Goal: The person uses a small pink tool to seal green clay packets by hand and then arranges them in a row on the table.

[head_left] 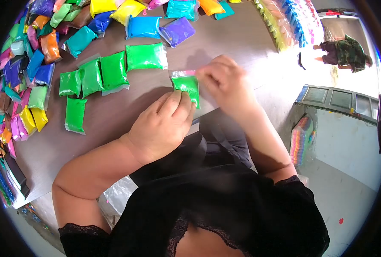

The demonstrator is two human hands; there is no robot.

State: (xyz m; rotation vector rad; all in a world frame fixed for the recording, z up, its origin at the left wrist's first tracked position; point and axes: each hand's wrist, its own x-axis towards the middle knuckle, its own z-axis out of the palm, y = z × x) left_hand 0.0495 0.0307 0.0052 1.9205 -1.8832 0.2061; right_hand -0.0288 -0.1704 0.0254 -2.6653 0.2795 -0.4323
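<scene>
A small clear bag of green filling [188, 87] lies near the table's front edge, with a clear top end and a pinkish strip along it. My left hand [162, 122] presses its fingertips together on the lower part of this bag. My right hand [226, 81] is closed and slightly blurred at the bag's upper right corner; whatever is between its fingers is hidden. Beyond my hands lies another green bag [146, 56]. To the left, more green bags [114, 71] sit side by side, and a single green bag [75, 115] lies below them.
A heap of multicoloured bags [49, 45] covers the table's left and far side. Blue [143, 27] and purple [177, 31] bags lie in front of it. Colourful rows of packs [284, 21] stand at the far right. A person in camouflage clothing [353, 53] is in the background.
</scene>
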